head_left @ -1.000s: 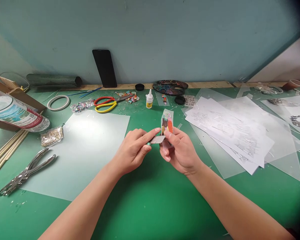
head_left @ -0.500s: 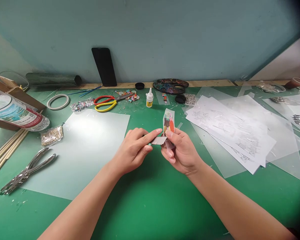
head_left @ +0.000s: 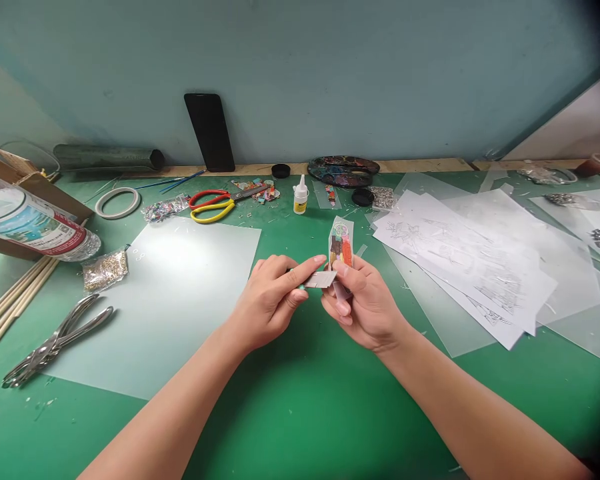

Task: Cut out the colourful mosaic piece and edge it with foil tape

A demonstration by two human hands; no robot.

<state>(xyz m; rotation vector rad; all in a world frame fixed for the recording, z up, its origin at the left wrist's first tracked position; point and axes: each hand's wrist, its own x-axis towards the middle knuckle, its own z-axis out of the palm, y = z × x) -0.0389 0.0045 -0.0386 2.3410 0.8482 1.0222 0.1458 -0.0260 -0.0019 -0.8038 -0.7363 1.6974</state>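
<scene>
So, the left hand [head_left: 266, 303] is gripping a cutter blade [head_left: 320, 280], index finger stretched out over it, tip aimed at the other hand. The right hand [head_left: 367, 303] is pinching a little painted cutout [head_left: 341, 245] that sticks up past its thumb. Can't tell if blade and cutout actually touch. Glue bottle [head_left: 301, 198] sits beyond both grips, scissors [head_left: 213, 205] off beyond the left one, drawing sheets [head_left: 450, 253] right of the right one.
</scene>
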